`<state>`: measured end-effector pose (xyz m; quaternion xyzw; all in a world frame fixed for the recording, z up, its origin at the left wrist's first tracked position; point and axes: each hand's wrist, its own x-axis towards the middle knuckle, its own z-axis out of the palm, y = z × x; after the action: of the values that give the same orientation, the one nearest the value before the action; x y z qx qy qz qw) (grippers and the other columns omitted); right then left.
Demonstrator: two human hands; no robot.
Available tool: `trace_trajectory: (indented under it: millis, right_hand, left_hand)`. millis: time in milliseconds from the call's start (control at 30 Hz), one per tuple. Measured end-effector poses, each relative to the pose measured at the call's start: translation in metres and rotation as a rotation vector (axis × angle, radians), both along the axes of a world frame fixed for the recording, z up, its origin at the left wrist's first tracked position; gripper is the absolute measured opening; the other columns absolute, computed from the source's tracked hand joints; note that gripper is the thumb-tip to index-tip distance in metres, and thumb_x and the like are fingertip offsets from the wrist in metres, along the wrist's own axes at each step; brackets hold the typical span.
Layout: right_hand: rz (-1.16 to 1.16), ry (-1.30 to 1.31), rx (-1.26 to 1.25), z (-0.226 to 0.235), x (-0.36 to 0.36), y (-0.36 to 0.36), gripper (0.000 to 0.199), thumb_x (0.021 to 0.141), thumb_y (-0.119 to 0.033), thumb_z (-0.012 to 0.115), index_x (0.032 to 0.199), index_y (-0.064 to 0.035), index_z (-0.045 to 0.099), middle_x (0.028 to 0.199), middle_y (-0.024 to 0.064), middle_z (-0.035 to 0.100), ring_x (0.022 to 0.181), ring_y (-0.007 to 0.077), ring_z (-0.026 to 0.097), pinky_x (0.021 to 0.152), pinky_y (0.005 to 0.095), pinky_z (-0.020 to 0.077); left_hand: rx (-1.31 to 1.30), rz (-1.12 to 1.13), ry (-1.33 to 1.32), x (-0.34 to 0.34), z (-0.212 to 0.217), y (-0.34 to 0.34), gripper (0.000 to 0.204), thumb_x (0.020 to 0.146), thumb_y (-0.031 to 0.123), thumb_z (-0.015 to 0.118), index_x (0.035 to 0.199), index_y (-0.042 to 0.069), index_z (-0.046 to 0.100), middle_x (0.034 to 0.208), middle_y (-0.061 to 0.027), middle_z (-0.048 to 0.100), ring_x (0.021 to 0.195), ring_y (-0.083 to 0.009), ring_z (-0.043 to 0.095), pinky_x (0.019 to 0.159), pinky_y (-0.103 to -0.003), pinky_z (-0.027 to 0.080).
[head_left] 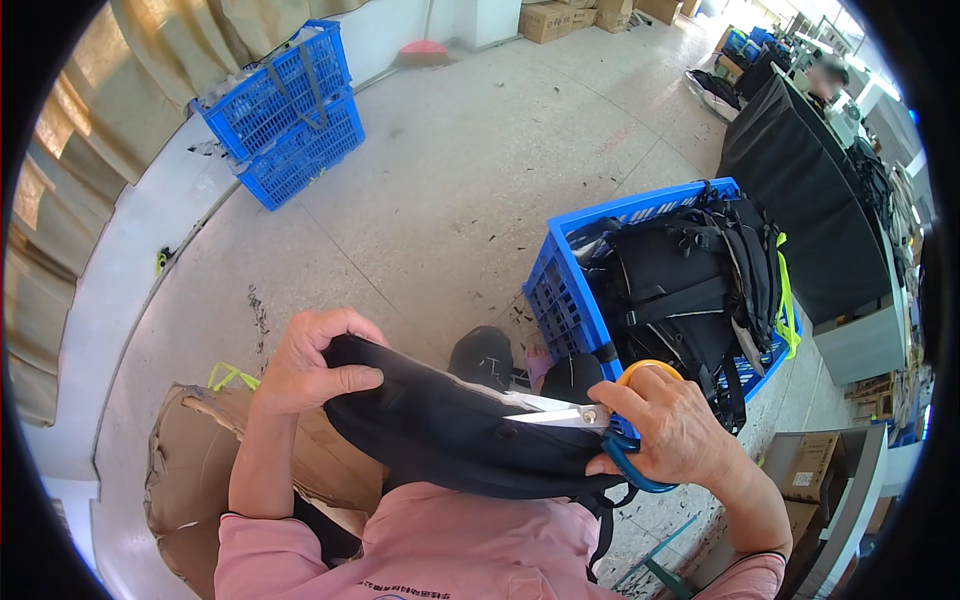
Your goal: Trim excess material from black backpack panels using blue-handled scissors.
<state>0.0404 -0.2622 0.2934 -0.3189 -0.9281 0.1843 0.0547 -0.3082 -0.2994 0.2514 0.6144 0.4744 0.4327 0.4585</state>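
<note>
Between my hands, above my lap, stretches a black fabric piece (430,420) with a pale raw edge along its far side. My left hand (325,362) pinches its left end, thumb on top and fingers behind. My right hand (672,425) grips a pair of scissors (560,415) with one yellow and one teal handle loop. The silver blades are parted and point left, lying at the fabric's pale edge near its right end. Black straps hang by the fabric's right end, under my right hand.
A blue crate (560,270) full of black bags stands ahead to the right. Two stacked blue crates (300,150) are at far left. An open cardboard box (185,480) sits by my left arm. At right are a grey shelf (865,490) and a black-draped table (800,190) with a person behind.
</note>
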Motion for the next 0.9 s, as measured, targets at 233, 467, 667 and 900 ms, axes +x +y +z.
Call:
trace_trajectory:
  millis: [233,467,667,900]
  right_hand:
    - [0.0,-0.004,-0.019,-0.001,-0.01,0.005,0.056,0.067,-0.053,0.07,0.1,-0.0104,0.056,0.075,0.0079,0.051,0.074,0.0237,0.055,0.062,0.0351,0.0445]
    - [0.001,-0.042,-0.04,0.004,-0.013,0.005,0.057,0.066,-0.053,0.071,0.102,-0.0112,0.056,0.076,0.008,0.05,0.075,0.0232,0.054,0.062,0.0348,0.0433]
    - [-0.005,-0.042,-0.058,0.005,-0.013,0.007,0.057,0.065,-0.053,0.072,0.103,-0.0125,0.056,0.076,0.008,0.048,0.075,0.0229,0.053,0.062,0.0346,0.0422]
    - [-0.017,-0.058,0.014,0.006,-0.014,0.002,0.063,0.058,-0.05,0.077,0.104,-0.012,0.056,0.077,0.007,0.049,0.073,0.0228,0.052,0.056,0.0344,0.0412]
  left_hand:
    - [-0.008,0.007,-0.062,-0.003,-0.003,0.0,0.019,0.067,0.009,0.074,0.082,0.003,0.062,0.07,-0.0013,0.062,0.066,-0.0073,0.057,0.061,-0.021,0.044]
    - [0.012,0.032,-0.035,-0.002,-0.003,-0.001,0.019,0.067,0.009,0.074,0.081,0.003,0.062,0.07,-0.0011,0.062,0.064,-0.0072,0.057,0.06,-0.021,0.043]
    - [0.016,0.015,-0.038,-0.003,-0.002,-0.001,0.019,0.068,0.009,0.074,0.081,0.003,0.061,0.069,-0.0011,0.062,0.063,-0.0067,0.057,0.059,-0.021,0.043]
    - [0.016,0.012,-0.016,-0.005,-0.002,-0.003,0.018,0.067,0.008,0.073,0.08,0.003,0.062,0.069,-0.0011,0.062,0.063,-0.0065,0.057,0.058,-0.021,0.043]
